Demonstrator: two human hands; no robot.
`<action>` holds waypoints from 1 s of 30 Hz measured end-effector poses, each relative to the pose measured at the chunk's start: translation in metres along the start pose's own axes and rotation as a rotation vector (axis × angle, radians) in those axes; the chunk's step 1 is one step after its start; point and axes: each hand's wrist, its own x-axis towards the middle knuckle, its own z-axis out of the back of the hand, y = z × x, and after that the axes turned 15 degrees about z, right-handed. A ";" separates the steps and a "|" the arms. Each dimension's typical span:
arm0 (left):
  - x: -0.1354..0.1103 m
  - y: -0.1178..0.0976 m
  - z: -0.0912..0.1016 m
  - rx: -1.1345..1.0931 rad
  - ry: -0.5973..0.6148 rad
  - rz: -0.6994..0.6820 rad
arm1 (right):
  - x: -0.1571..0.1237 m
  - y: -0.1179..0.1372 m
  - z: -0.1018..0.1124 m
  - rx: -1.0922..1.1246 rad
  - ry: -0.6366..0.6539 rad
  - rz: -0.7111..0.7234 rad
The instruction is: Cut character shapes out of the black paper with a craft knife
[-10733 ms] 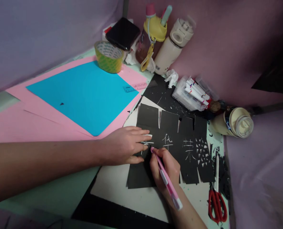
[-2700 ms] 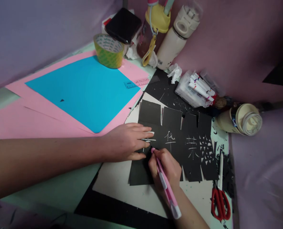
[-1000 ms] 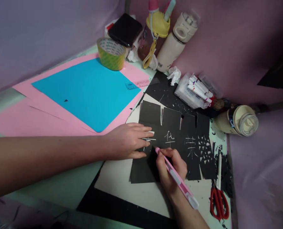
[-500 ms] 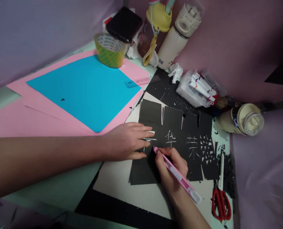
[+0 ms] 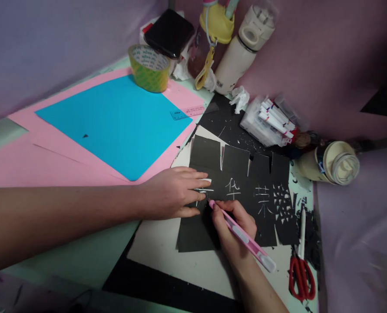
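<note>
A black paper sheet [image 5: 245,182] with slits along its top and cut-out characters lies on a pale cutting board [image 5: 167,252]. My left hand [image 5: 172,193] lies flat on the sheet's left part, fingers stretched out, pressing it down. My right hand [image 5: 234,228] is closed round a pink craft knife [image 5: 242,232]. The knife's tip touches the paper just right of my left fingertips, and its tail points to the lower right.
Blue paper [image 5: 115,121] on pink sheets [image 5: 24,161] covers the left. A tape roll [image 5: 149,74], bottles [image 5: 237,48], a marker case [image 5: 268,121] and a tipped jar [image 5: 330,163] line the back. Red scissors [image 5: 300,276] and a white pen [image 5: 301,232] lie at the right.
Since a second ago the knife's tail has swung lower and further right while its tip stays near the same spot. My left hand has not moved.
</note>
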 end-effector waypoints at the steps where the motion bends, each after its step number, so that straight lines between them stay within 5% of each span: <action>1: 0.000 0.000 0.000 -0.001 0.001 -0.002 | 0.000 0.000 0.000 0.004 0.001 -0.004; 30: 0.000 0.001 -0.002 -0.010 -0.036 -0.020 | -0.002 -0.006 -0.002 0.028 -0.018 -0.053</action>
